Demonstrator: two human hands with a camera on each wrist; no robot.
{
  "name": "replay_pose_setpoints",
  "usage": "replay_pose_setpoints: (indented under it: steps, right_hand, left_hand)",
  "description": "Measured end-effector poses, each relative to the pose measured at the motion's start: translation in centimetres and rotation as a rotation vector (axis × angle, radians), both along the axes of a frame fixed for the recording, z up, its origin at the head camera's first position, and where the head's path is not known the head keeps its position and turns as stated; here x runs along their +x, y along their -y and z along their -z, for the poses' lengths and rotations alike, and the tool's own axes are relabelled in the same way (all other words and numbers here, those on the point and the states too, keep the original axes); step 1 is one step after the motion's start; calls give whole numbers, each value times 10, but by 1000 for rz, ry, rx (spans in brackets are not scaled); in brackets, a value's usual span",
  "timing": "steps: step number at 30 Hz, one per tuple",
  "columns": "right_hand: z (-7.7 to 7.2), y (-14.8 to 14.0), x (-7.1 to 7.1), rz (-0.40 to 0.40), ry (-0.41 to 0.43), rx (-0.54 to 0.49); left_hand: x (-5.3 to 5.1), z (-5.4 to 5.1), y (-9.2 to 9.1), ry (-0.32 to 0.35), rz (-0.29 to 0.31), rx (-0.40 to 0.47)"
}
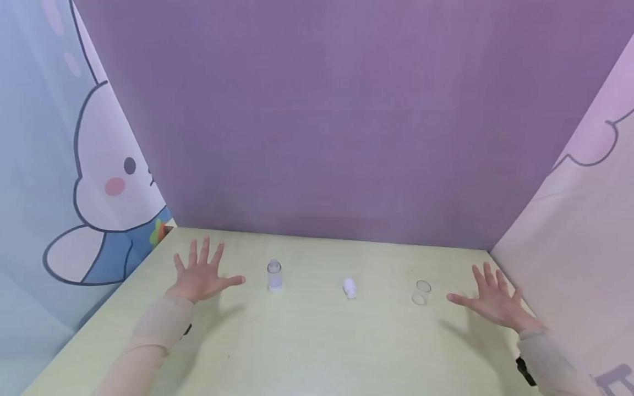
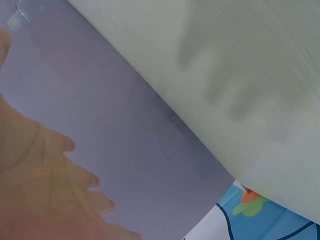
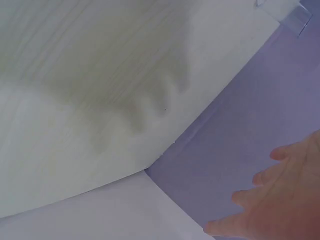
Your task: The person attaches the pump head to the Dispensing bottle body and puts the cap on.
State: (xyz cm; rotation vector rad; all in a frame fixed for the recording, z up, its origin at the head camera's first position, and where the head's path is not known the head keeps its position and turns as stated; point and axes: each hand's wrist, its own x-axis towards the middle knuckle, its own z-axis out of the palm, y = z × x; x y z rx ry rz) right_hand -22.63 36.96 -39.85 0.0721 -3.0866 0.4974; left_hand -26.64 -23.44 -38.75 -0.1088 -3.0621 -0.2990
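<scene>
Watching remotely through the head view. Nearest me: a pale left sleeve and a right sleeve reach in over the tabletop, a black fitting showing at the right wrist.

Right hand hangs raised near the tabletop's right edge, fingers spread wide, thumb pointing inward; I see it holding nothing. Its shadow falls on the surface below, apart from it.

Just inward of that thumb, untouched, a clear hollow cylinder stands toward the far right corner; its rim also shows in the right wrist view.

A small white piece sits about midway between the left and right edges, nearer the far edge. Too small for me to tell whether it stands or lies.

Left hand hovers near the far left corner, fingers fanned, thumb stretched inward, likewise gripping nothing.

Beyond the thumb tip, just apart, a small clear bottle with a narrow neck stands upright, left of the white piece. The left wrist view catches its neck.

Behind the far edge: a purple panel. Left edge: blue fabric with a cartoon animal. Right edge: pale fabric.
</scene>
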Motion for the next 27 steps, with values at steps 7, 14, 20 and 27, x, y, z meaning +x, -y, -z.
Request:
replay_pose_setpoints:
  steps: [7, 14, 20, 27]
  right_hand:
    - [-2, -6, 8, -21, -72, 26]
    - [-8, -2, 21, -55, -205, 3]
    - [-11, 15, 38, -34, -273, 16]
    - [-10, 34, 53, 3, -417, -21]
  left_hand:
    - [4, -2, 0, -23, 41, 60]
    - [13, -8, -3, -87, 80, 118]
    - [26, -13, -9, -100, 120, 219]
    - [38, -14, -15, -100, 127, 337]
